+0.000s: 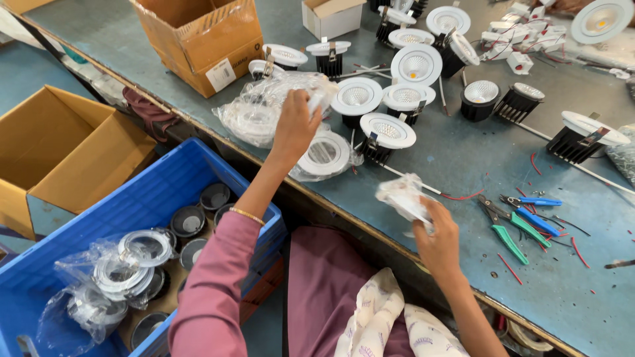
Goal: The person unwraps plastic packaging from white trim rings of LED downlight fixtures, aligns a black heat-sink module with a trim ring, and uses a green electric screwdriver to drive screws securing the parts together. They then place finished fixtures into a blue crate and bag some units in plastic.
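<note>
Bright, even daylight, soft short shadows, mild glare on white lamp rims (415, 65), slight edge stretch.

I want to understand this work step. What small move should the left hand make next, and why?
Probably lift the clear plastic bag off the table: the left hand already pinches its top, while the right hand is occupied, holding a crumpled plastic wrap.

A clear plastic bag (264, 109) holding white ring-shaped lamp trims lies crumpled on the blue-grey bench near its front edge, at eleven o'clock from the middle of the view, its right end pinched upward. At about four o'clock from it, further along the same edge, a small crumpled clear wrapper (403, 198) is lifted just above the bench.
</note>
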`<state>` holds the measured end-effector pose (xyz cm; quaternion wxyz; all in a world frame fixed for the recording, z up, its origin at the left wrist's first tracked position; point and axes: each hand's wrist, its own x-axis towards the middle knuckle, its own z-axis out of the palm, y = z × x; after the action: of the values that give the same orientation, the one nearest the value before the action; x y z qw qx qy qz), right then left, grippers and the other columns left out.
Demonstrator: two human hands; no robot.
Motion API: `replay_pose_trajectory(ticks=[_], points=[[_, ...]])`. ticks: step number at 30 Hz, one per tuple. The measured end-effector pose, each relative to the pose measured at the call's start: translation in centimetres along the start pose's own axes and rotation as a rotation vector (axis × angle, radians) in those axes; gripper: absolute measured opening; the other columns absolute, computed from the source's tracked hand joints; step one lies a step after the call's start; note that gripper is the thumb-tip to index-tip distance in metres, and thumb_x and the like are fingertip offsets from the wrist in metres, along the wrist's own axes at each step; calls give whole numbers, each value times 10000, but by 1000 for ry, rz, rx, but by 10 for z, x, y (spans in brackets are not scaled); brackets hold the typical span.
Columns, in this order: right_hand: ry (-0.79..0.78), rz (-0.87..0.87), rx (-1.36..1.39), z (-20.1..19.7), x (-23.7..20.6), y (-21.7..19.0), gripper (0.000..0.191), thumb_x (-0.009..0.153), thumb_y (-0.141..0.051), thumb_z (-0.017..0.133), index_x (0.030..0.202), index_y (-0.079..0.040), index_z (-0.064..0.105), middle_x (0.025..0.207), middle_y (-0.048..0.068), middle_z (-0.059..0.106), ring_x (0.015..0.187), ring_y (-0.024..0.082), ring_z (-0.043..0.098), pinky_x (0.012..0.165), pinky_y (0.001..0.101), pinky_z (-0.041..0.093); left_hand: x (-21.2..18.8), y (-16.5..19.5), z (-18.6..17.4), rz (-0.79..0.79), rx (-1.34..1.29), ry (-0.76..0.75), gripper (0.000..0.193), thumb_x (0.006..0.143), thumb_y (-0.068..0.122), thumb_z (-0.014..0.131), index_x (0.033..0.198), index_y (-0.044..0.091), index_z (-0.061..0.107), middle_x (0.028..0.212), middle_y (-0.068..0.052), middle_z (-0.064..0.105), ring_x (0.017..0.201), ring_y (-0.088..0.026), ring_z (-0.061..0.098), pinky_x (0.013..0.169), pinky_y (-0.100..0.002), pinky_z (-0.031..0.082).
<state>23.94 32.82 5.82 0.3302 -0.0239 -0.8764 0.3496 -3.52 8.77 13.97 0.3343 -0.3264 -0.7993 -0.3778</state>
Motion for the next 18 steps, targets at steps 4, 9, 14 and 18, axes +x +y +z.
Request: replay_pose_trajectory(ticks=[4, 9, 14, 18], points=[[67, -108, 130, 40, 33, -30, 455, 848, 11, 676, 1300, 0, 624, 1290, 213, 652, 1218, 407, 634, 1006, 452, 514, 10, 39, -56, -189, -108, 225, 269, 1047, 205, 648, 1136, -26, 543, 1086, -210, 556, 1009, -369, 572, 924, -444, 449], [111, -488, 122, 126, 103, -54, 446, 836, 75, 662, 1276, 9, 623, 1273, 186, 646, 1201, 398, 596, 1044, 471, 471, -43, 90, -136, -496, -416, 484, 384, 1081, 309, 550, 1249, -34, 583, 1130, -109, 654, 1024, -197, 614, 932, -326, 499], [-202, -535, 102, 191, 139, -48, 477, 831, 45, 589, 1304, -14, 616, 1341, 151, 618, 1287, 385, 544, 1129, 469, 417, -97, 110, -149, -589, -586, 458, 474, 1071, 352, 534, 1320, -50, 571, 1228, -92, 649, 1092, -140, 585, 977, -303, 469], [-389, -643, 22, 183, 156, -44, 665, 745, -166, 722, 1354, 18, 527, 1399, 270, 478, 1336, 442, 423, 1124, 521, 314, -127, 105, -132, -663, -681, 430, 491, 1068, 373, 550, 1310, -53, 587, 1176, -118, 655, 1050, -156, 581, 929, -312, 475]])
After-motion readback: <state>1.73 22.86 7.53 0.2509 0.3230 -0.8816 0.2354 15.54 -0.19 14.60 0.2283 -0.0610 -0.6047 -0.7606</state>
